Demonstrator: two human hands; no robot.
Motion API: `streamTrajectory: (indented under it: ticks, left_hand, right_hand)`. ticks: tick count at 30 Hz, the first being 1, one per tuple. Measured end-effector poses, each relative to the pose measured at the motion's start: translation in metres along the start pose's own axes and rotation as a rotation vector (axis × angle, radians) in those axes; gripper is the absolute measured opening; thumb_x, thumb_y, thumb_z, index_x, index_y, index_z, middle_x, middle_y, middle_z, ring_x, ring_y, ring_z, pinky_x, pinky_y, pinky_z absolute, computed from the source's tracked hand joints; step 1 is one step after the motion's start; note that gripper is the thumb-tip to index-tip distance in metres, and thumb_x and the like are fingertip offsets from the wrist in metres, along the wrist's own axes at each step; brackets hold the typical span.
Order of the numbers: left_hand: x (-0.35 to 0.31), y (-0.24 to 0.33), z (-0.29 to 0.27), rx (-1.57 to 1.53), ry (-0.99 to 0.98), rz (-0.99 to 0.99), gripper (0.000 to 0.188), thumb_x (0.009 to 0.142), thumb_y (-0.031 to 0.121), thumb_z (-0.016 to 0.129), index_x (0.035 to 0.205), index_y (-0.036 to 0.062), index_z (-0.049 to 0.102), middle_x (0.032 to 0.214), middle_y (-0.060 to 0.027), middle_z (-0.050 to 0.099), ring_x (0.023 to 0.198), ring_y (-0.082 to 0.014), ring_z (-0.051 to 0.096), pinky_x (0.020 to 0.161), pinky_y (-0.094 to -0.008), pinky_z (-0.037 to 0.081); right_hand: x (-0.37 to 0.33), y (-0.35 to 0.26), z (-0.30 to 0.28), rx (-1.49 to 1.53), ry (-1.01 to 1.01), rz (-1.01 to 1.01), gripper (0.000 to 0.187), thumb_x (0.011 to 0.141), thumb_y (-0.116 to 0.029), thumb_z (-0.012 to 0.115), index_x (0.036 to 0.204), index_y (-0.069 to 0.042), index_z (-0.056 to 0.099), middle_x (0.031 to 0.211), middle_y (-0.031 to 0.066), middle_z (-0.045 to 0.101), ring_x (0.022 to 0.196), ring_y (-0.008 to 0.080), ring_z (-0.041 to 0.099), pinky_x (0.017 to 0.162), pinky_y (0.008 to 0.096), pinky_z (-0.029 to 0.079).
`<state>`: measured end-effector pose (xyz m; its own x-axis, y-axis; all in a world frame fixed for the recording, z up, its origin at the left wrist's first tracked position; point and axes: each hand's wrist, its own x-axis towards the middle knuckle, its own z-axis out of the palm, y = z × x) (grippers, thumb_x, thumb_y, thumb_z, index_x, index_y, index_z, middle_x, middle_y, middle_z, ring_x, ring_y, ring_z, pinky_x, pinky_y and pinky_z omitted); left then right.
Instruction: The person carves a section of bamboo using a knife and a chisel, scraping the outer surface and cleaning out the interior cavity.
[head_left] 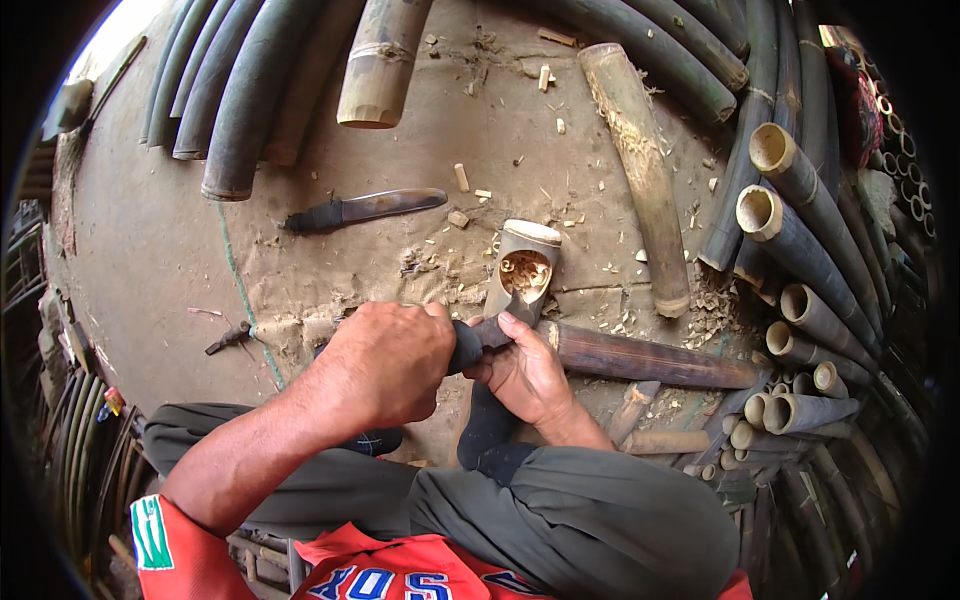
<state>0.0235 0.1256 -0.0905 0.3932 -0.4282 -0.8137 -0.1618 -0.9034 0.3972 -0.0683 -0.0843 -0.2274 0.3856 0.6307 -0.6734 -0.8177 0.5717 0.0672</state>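
My left hand (pixel 395 355) is wrapped round the dark handle of a knife (pixel 487 335). The knife's tip reaches into a hole cut in the side of a short bamboo tube (pixel 531 237), where curled shavings (pixel 524 272) lie. Around the tube's near end, my right hand (pixel 530 375) is closed, its thumb pressed against the blade. The tube's lower part is hidden by the blade and that hand. Beyond my left hand, a second knife (pixel 390 203) with a dark wrapped handle lies on the ground sheet. A dark reddish bamboo length (pixel 655 358) lies beside my right hand.
A partly shaved bamboo pole (pixel 640 170) lies at the far right among chips. Dark bamboo poles (pixel 245 100) extend in from the far left. Several cut tubes (pixel 790 210) are stacked along the right. A small dark object (pixel 228 338) lies on the brown sheet (pixel 170 250).
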Motion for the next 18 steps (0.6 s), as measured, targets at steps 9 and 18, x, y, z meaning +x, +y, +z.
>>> streamTrajectory:
  ticks: [9, 18]
  left_hand:
    - [0.01, 0.022, 0.077, -0.523, 0.01, -0.15, 0.044, 0.081, 0.015, 0.076, 0.107, -0.012, 0.053, 0.084, -0.034, 0.069, 0.09, -0.0521, 0.072, 0.084, -0.0559, 0.058]
    - [0.048, 0.116, 0.14, -1.066, 0.183, -0.35, 0.071, 0.085, 0.023, 0.08, 0.13, -0.0181, 0.043, 0.097, -0.0383, 0.069, 0.097, -0.0525, 0.073, 0.086, -0.0558, 0.057]
  right_hand:
    - [-0.012, -0.036, -0.009, -0.358, 0.245, 0.062, 0.039, 0.107, -0.032, 0.058, 0.113, 0.006, 0.068, 0.103, 0.0167, 0.075, 0.085, 0.0291, 0.076, 0.062, 0.0443, 0.066]
    - [-0.02, -0.07, -0.015, -1.032, 0.464, 0.031, 0.048, 0.102, -0.04, 0.055, 0.083, 0.001, 0.073, 0.07, 0.0099, 0.07, 0.055, 0.0173, 0.063, 0.042, 0.0308, 0.046]
